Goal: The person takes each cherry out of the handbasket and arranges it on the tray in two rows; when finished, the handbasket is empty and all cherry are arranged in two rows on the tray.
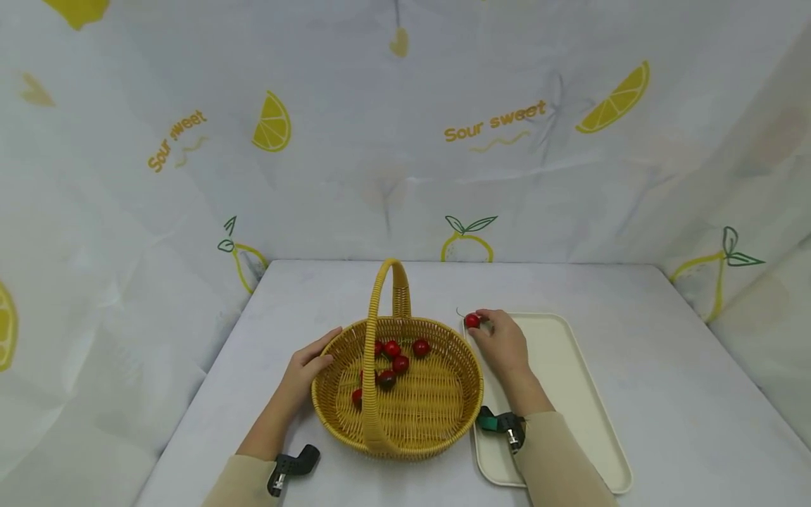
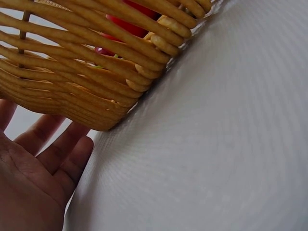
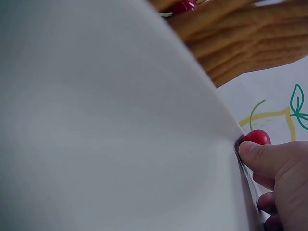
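A yellow wicker basket [image 1: 418, 451] with a tall arched handle holds several dark red cherries [image 1: 400, 364], mostly in its left half. My left hand [image 1: 305, 362] grips the basket's left side, thumb over the rim and fingers along the outer wall. In the left wrist view, slightly bent fingers [image 2: 57, 149] reach under the woven wall; the thumb is hidden. Between thumb and fingers, my right hand [image 1: 505, 345] pinches a red cherry [image 1: 472, 320] with a thin green stem. That cherry is at the far left corner of a cream tray [image 1: 564, 380], right of the basket.
A white cloth [image 1: 671, 394] covers the table, and a white sheet with lemon prints [image 1: 467, 246] hangs behind it. The basket stands close beside the tray's left edge. Each wrist wears a black camera mount [image 1: 298, 462].
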